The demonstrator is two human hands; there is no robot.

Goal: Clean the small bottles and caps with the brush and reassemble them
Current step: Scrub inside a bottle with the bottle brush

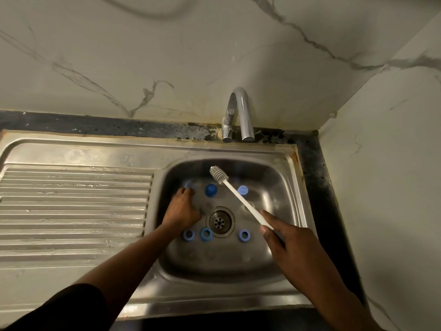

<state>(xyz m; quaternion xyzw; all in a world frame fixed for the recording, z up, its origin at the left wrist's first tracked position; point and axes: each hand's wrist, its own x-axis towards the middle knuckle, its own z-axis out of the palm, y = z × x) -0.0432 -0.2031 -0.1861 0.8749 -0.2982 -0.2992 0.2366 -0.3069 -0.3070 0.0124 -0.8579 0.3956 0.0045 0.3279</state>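
In the sink basin (214,266), the left hand (182,207) curls beside a blurred blue cap (189,185) at the far-left corner; I cannot tell whether it grips the cap. Blue rings (206,234) line the near edge. The right hand (293,244) grips the brush (235,195), bristles toward the far edge.

Left hand (182,209) extended forward, fingers curled; right hand (286,237) nearer body, gripping brush (241,197) handle.

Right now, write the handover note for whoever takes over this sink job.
Left hand: in the sink, fingers curled at a blurred blue piece; grip unclear.
Right hand: holds the brush, head toward the tap.
Parts: two more blue pieces behind the drain, three blue rings in front.
Done: nothing visibly assembled. Left: brushing, reassembly.
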